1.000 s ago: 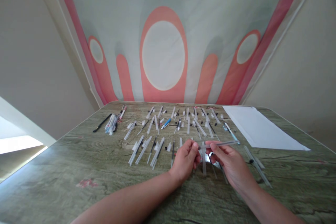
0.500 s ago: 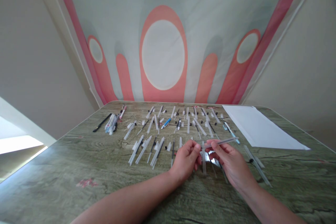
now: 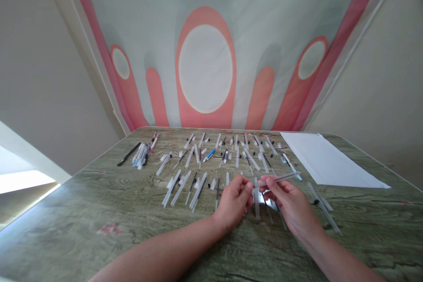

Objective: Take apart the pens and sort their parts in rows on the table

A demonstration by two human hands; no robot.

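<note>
You've got a clear pen tube (image 3: 287, 177) up off the table (image 3: 66, 229), slanting up toward your right; your left hand (image 3: 235, 198) has its thumb and fingers pinched narrow on the near end, and your right hand (image 3: 291, 202) grips it farther along between thumb and fingertips, with the far end sticking out past them. Under your hands there's a shiny patch (image 3: 264, 199), can't tell exactly what it is, plus loose tubes and dark refills lying around it; more clear barrels (image 3: 198, 191) and refills sit in rough rows to the left and behind, with little black bits mixed in. A blue pen (image 3: 209, 155) lies in the middle row; a light blue and white pen (image 3: 292, 166) is just left of the big white sheet (image 3: 330, 158). Over on the left you've got a bunch of pens (image 3: 141, 155) and a black pen (image 3: 128, 155) beside it; that one has a tiny gold mark, way too small to read. Behind the table hangs a pink and pale backdrop (image 3: 205, 68) with rounded shapes.
</note>
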